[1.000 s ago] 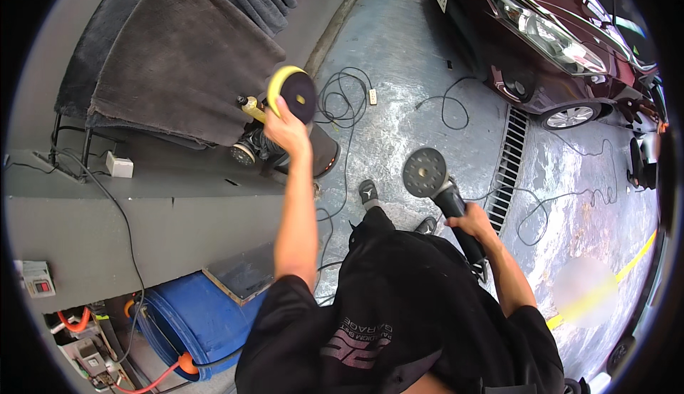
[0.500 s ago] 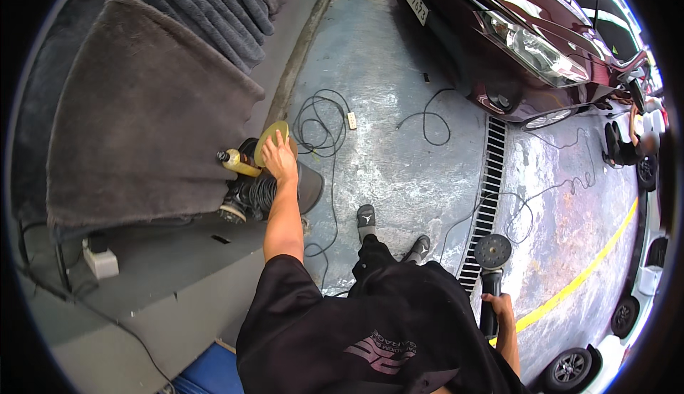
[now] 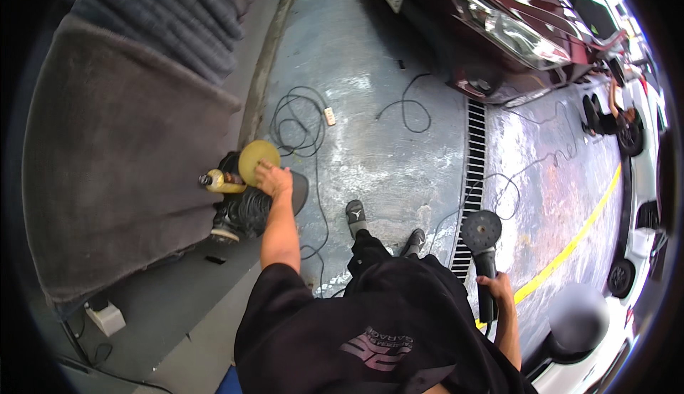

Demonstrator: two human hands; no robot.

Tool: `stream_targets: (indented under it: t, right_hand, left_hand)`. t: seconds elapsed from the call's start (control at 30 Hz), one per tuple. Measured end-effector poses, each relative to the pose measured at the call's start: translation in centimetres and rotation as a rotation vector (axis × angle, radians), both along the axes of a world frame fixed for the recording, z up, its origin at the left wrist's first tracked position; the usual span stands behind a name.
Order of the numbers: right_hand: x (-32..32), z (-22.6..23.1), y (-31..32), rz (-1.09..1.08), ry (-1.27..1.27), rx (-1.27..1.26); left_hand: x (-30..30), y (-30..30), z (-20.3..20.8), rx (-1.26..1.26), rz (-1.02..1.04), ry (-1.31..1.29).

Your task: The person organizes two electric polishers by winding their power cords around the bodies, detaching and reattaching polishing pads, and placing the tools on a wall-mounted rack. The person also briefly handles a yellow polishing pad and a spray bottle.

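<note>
Below your chin: your black shirt (image 3: 385,330) fills the lower frame, both forearms reaching out from it.
Right hand: your right hand (image 3: 499,291) is wrapped shut around the handle of a black polisher (image 3: 483,248), hanging low at your side with its round pad facing up, likely carried clear of the wet floor.
Feet: dark sandals (image 3: 355,216) stand on the wet concrete floor (image 3: 370,137), just beside a long drain grate (image 3: 472,173).
Left hand: your left hand (image 3: 273,178) rests on the yellow foam pad (image 3: 255,159) of a second, yellow polisher (image 3: 222,182); you cannot tell whether the fingers clasp it or only press.
Resting place: that polisher sits on a black bundle (image 3: 242,212) at the edge of a grey carpet mat (image 3: 121,159), seemingly to keep the pad off the ground.
Floor beyond: black cords (image 3: 299,120) loop loosely.
Far side: a dark red car (image 3: 499,16).
</note>
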State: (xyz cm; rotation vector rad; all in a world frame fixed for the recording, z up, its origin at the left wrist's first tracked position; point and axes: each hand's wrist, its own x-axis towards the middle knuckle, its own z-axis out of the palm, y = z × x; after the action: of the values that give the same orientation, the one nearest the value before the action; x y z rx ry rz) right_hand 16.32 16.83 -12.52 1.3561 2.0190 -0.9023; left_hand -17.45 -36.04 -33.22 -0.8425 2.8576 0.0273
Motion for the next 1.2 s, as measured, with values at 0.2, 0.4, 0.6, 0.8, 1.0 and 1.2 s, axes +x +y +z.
stream_targets:
  t: [0.2, 0.4, 0.6, 0.8, 1.0, 1.2]
  right_hand:
    - [-6.6, 0.5, 0.4, 0.229, 0.085, -0.13]
    - [-13.9, 5.6, -1.4, 0.342, 0.449, -0.424]
    - [-14.9, 7.9, 0.7, 0.476, 0.544, -1.046]
    - [-6.3, 2.8, 9.0, 0.849, 0.512, -1.313]
    - [10.1, -9.4, 21.0, 0.564, 0.712, -0.316]
    - [9.4, 3.8, 23.1, 0.203, 1.012, -0.19]
  left_hand:
    - [5.3, 10.3, 4.5, 0.534, -0.307, -0.009]
    - [14.8, 28.5, 15.4, 1.874, -0.291, -0.305]
    - [16.3, 36.7, 21.9, 2.664, -0.113, 0.156]
    - [16.8, 35.4, 30.5, 2.361, -0.359, 0.547]
    - [16.3, 31.7, 39.9, 2.177, -0.598, 0.772]
    - [18.0, 31.8, 42.2, 1.76, -0.807, 0.897]
